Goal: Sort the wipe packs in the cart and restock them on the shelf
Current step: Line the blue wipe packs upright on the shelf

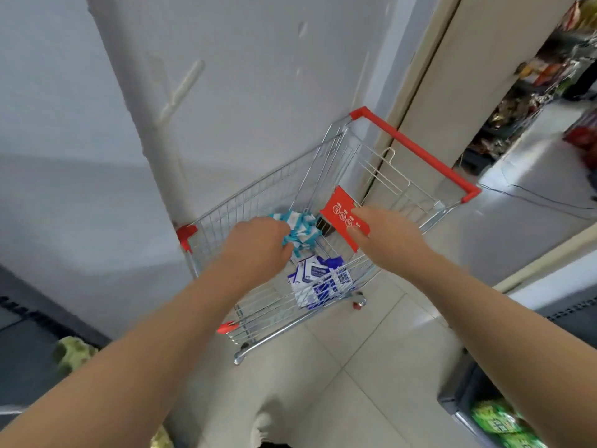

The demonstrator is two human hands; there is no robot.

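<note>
A small wire cart (258, 195) with a red handle (416, 150) stands against a white wall. My left hand (258, 244) reaches into it and grips a bunch of teal-and-white wipe packs (302, 229). Below them, several blue-and-white wipe packs (319, 281) lie on the cart floor near its right side. My right hand (384, 234) hovers over the basket with fingers stretched out, touching the red child-seat flap (342, 211).
A white pipe (155, 118) runs down the wall to the cart's left corner. Store shelves with goods (529, 92) stand far right past a doorway. A grey bin with green packs (494, 421) sits at the lower right, on the tiled floor (355, 367).
</note>
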